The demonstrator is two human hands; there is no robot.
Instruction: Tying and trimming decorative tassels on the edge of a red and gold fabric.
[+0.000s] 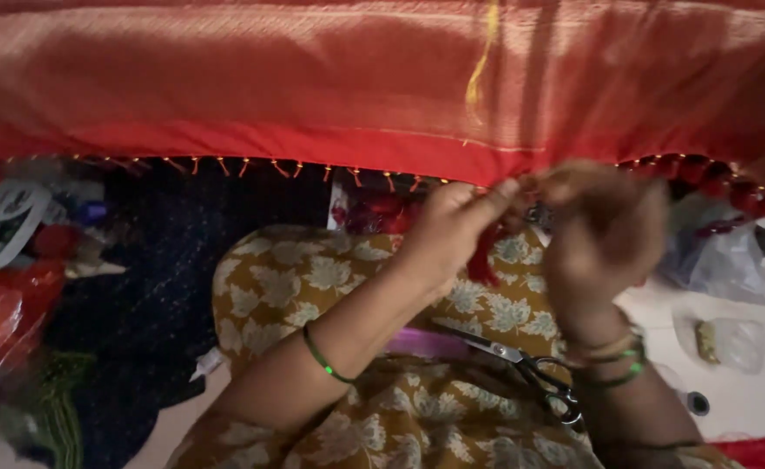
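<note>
Scissors [530, 369] lie on the lap, clear plastic bags [719, 260] right, dark cloth [165, 287] left.

left wrist: i'm wearing one thin green bangle [323, 363]
right wrist: i'm wearing stacked green and gold bangles [613, 358]
clothing: i'm wearing a mustard garment [304, 278] printed with pale leaves
</note>
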